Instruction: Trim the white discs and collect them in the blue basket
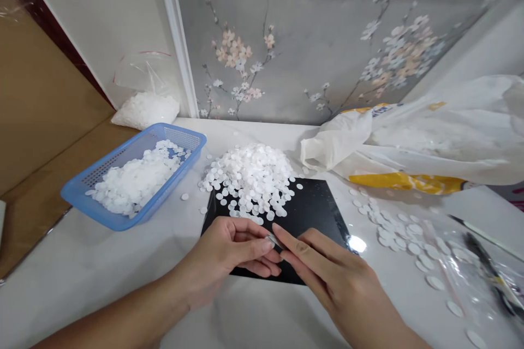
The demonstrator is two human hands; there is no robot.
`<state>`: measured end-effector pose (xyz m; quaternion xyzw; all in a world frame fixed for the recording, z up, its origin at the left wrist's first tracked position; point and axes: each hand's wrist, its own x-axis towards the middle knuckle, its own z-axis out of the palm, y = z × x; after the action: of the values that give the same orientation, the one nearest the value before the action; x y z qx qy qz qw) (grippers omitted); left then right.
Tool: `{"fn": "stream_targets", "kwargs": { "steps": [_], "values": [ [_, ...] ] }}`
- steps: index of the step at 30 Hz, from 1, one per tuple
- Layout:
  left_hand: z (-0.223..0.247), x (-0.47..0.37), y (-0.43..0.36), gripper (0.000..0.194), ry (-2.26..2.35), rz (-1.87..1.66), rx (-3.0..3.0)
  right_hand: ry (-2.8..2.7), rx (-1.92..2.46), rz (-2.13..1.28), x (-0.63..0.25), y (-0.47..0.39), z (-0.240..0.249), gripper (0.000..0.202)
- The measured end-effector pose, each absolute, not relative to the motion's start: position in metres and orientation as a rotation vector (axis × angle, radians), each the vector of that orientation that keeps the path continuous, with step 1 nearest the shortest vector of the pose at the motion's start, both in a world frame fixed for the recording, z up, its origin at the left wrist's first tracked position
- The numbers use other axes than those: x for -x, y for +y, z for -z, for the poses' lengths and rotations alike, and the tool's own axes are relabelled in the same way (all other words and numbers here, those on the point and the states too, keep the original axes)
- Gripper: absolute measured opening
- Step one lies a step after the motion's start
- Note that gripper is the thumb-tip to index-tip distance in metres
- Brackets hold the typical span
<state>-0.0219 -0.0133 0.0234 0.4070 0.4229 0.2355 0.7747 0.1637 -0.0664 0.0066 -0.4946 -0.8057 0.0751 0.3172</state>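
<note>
My left hand [248, 248] is closed in a pinch, thumb against the fingers, on a small white disc [271, 239]. From the other side, my right hand [323, 264] meets it with its fingertips, also pinched together at the disc's edge. Both hands hover over the near part of a black mat [315, 202]. Just beyond them a heap of white discs [256, 174] covers the mat's far left part and spills onto the white table. The fingers partly hide the disc.
A blue basket [118, 223] holding more discs stands at left, before a clear bag of white pieces [145, 109]. On the right lie a white and yellow plastic bag [429, 142], scattered discs [393, 229], a clear bag and a black-handled tool [483, 256]. A framed floral panel [286, 65] backs the table.
</note>
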Motion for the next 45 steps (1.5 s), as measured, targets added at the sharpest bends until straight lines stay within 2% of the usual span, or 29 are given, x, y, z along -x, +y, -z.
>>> {"fn": "stream_targets", "kwargs": {
  "steps": [16, 18, 21, 23, 25, 27, 29, 30, 32, 35, 39, 45],
  "values": [
    [-0.027, 0.024, -0.012, 0.019, 0.898, -0.438, -0.928, -2.132, 1.367, -0.183, -0.169, -0.063, -0.01, 0.039],
    [-0.026, 0.026, -0.009, 0.021, 0.904, -0.45, -0.95, -2.071, 1.434, -0.294, -0.173, -0.061, -0.014, 0.037],
    [-0.025, 0.031, 0.001, 0.018, 0.934, -0.575, -0.971, -2.113, 1.403, -0.649, -0.174, -0.059, -0.02, 0.029],
    [-0.023, 0.036, 0.011, 0.016, 0.971, -0.702, -0.927, -2.286, 1.309, -0.84, -0.17, -0.061, -0.018, 0.018],
    [-0.022, 0.04, 0.019, 0.019, 1.01, -0.798, -0.88, -2.511, 1.217, -0.862, -0.163, -0.064, -0.011, 0.012],
    [-0.02, 0.044, 0.025, 0.025, 1.05, -0.854, -0.852, -2.654, 1.147, -0.801, -0.156, -0.066, -0.003, 0.02],
    [-0.019, 0.045, 0.029, 0.03, 1.073, -0.868, -0.83, -2.627, 1.151, -0.773, -0.152, -0.065, 0.003, 0.038],
    [-0.018, 0.046, 0.03, 0.03, 1.075, -0.86, -0.829, -2.553, 1.2, -0.771, -0.152, -0.062, 0.005, 0.041],
    [-0.016, 0.046, 0.03, 0.028, 1.075, -0.823, -0.871, -2.346, 1.357, -0.734, -0.153, -0.052, 0.006, 0.034],
    [-0.011, 0.044, 0.028, 0.026, 1.119, -0.723, -1.115, -2.173, 1.511, -0.594, -0.155, -0.031, 0.008, 0.023],
    [-0.005, 0.04, 0.022, 0.017, 1.197, -0.623, -1.739, -2.22, 1.551, -0.465, -0.15, -0.011, 0.015, 0.014],
    [0.002, 0.036, 0.01, 0.016, 1.225, -0.33, -2.408, -2.189, 1.56, -0.653, -0.147, -0.015, 0.011, 0.012]
  ]
}}
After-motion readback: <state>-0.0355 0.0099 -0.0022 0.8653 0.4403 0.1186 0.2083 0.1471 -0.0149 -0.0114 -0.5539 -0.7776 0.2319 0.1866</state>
